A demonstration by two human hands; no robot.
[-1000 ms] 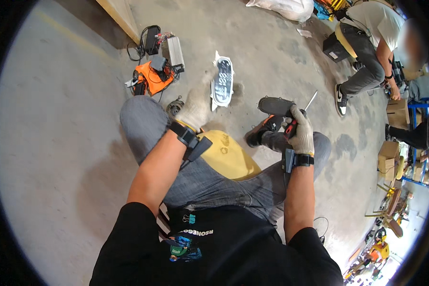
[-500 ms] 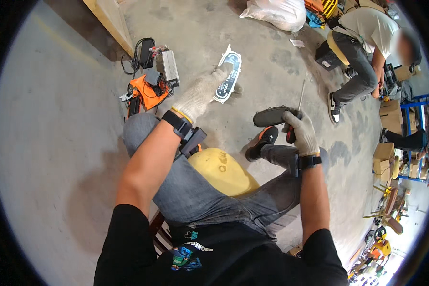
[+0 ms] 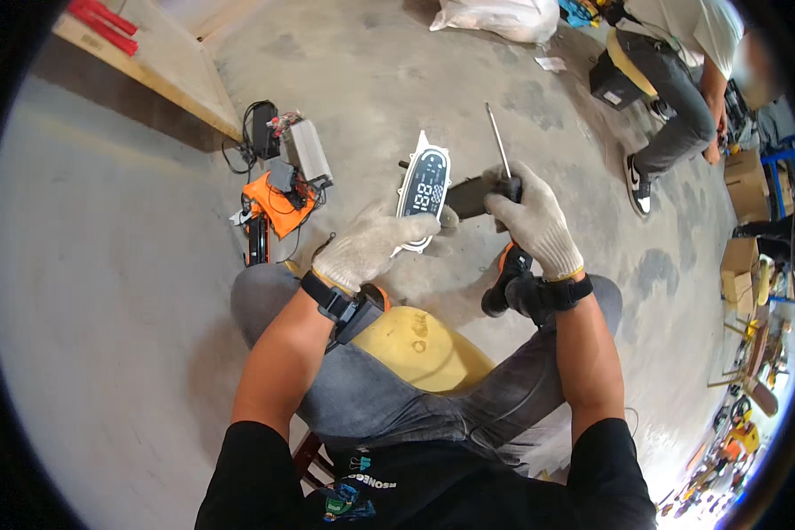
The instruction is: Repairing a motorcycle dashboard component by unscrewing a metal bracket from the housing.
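Observation:
Both my hands wear knitted off-white gloves. My left hand [image 3: 371, 243] grips the lower end of a long oval digital display panel [image 3: 425, 185], thumb on its face. White tabs edge this panel, and light digits show on its dark face. In my right hand [image 3: 537, 216] a screwdriver [image 3: 497, 137] is held by its dark handle, its metal shaft pointing up and away. The same hand also holds a dark oval cover [image 3: 466, 200], which lies just right of the panel and partly behind the fingers. Whether the panel and cover touch is hard to see.
On the floor at left lie a silver metal box [image 3: 309, 152], a black adapter [image 3: 263, 131] with cables and an orange bag [image 3: 278, 203]. A wooden table edge [image 3: 163, 84] juts in at upper left. Another person [image 3: 671, 97] sits at upper right. A yellow seat [image 3: 420, 344] is between my legs.
My hands have come closer together. The display panel has moved nearer to me, and the cover and screwdriver have shifted left beside it. The screwdriver's tip now leans left.

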